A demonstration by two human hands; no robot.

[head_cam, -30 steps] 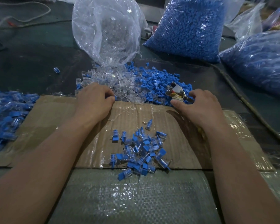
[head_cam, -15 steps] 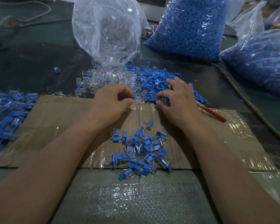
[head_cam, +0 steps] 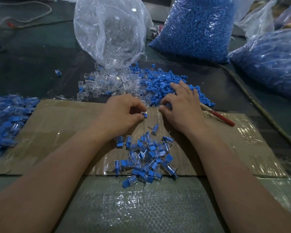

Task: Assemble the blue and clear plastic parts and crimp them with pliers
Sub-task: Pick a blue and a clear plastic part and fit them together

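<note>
1. It's a dark table (head_cam: 32,61) with a taped-over cardboard sheet (head_cam: 65,132) as the work mat. I'd guess the mat is there so the little bits don't skid off or get lost against the dark top.
2. Stock sits at the far edge, within arm's reach. A clear bag (head_cam: 107,31) is tipped over, spilling clear parts (head_cam: 104,81), with the loose blue parts (head_cam: 160,83) right beside them. Full sacks (head_cam: 196,27) of blue ones wait behind for refills.
3. The left hand (head_cam: 123,115) is curled, thumb and forefinger pinching a small blue-and-clear piece (head_cam: 144,114) just above the cardboard's far edge. It's held out front, probably so the other half can be pushed in.
4. The right hand (head_cam: 185,110) rests on the blue pile with the outer fingers spread. Thumb and forefinger look closed on one blue part (head_cam: 168,104), a short hop from the left hand's piece.
5. The pliers (head_cam: 222,117) lie on the cardboard beside the right wrist, red handle sticking out and nobody holding them. Seems they're parked on the side that'll grab them, so crimping comes after the fitting.
6. The joined pieces (head_cam: 148,155) are heaped between the forearms, and a bigger heap (head_cam: 5,118) sits off to the left. Can't tell from here which lot is already crimped.
</note>
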